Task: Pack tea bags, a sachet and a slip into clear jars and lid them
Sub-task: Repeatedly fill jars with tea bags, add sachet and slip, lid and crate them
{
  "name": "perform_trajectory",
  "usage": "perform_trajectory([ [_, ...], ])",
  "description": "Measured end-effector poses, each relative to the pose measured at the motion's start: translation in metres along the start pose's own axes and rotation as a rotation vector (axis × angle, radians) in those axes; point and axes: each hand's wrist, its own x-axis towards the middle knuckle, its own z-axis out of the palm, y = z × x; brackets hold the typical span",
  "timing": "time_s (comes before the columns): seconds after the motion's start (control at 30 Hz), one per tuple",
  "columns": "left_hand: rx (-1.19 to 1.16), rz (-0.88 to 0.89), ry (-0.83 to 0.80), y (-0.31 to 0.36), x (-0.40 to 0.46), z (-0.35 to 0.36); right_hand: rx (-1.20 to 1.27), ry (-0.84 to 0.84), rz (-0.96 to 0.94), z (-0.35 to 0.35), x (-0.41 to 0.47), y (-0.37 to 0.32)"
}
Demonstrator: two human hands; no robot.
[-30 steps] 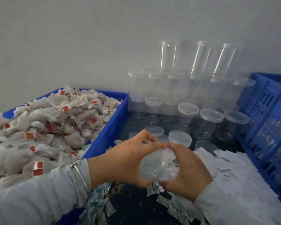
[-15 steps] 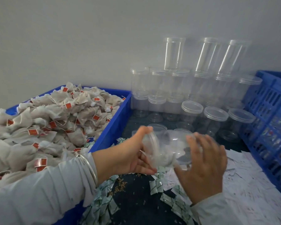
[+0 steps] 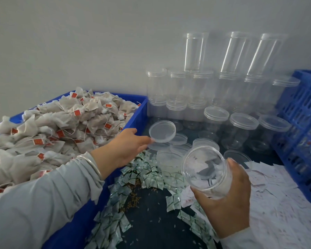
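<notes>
Unlidding step, by the look of it: jar (image 3: 206,172) opened and empty, ready for filling. Right hand (image 3: 226,200) wrapped round jar from below, mouth tilted toward camera, near right. Left hand (image 3: 123,147) pinching lid (image 3: 162,131) by its near edge, held above loose lids (image 3: 169,151) just left of jar. Next, likely: drop lid on that pile, then reach left to tea bags (image 3: 57,126) in blue bin (image 3: 133,121). Sachets (image 3: 144,175) and slips (image 3: 276,194) close under jar.

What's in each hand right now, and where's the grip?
Left hand pinches a clear lid by its near rim. Right hand holds an open jar, tilted, around its lower body.
</notes>
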Motion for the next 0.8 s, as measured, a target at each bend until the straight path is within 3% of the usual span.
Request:
perform_trajectory([
  [0.07, 0.262, 0.060, 0.038, -0.005, 0.004, -0.005, 0.021, -0.015, 0.015, -0.001, -0.001, 0.000],
  [0.17, 0.682, 0.082, -0.043, -0.007, 0.005, -0.010, 0.042, -0.023, 0.048, -0.004, -0.002, 0.002],
  [0.3, 1.535, 0.114, -0.375, -0.020, 0.001, -0.003, 0.087, -0.042, 0.105, -0.004, -0.002, -0.005],
  [0.37, 1.715, 0.092, -0.530, -0.029, -0.002, 0.003, 0.140, -0.063, 0.121, -0.002, -0.004, -0.010],
  [0.4, 1.716, 0.138, -0.528, -0.029, -0.002, 0.004, 0.199, -0.091, 0.144, 0.000, -0.005, -0.013],
  [0.43, 1.649, 0.211, -0.452, -0.026, -0.001, 0.003, 0.269, -0.128, 0.182, 0.003, -0.007, -0.018],
  [0.53, 1.355, 0.485, 0.003, -0.003, 0.007, -0.011, 0.396, -0.207, 0.286, 0.014, -0.015, -0.037],
  [0.6, 1.223, 0.577, 0.257, 0.012, 0.015, -0.035, 0.471, -0.260, 0.338, 0.023, -0.024, -0.052],
  [0.67, 1.199, 0.557, 0.434, 0.017, 0.024, -0.070, 0.559, -0.361, 0.386, 0.033, -0.032, -0.069],
  [0.8, 1.208, 0.320, 0.622, 0.007, 0.033, -0.141, 0.632, -0.474, 0.378, 0.054, -0.043, -0.093],
])
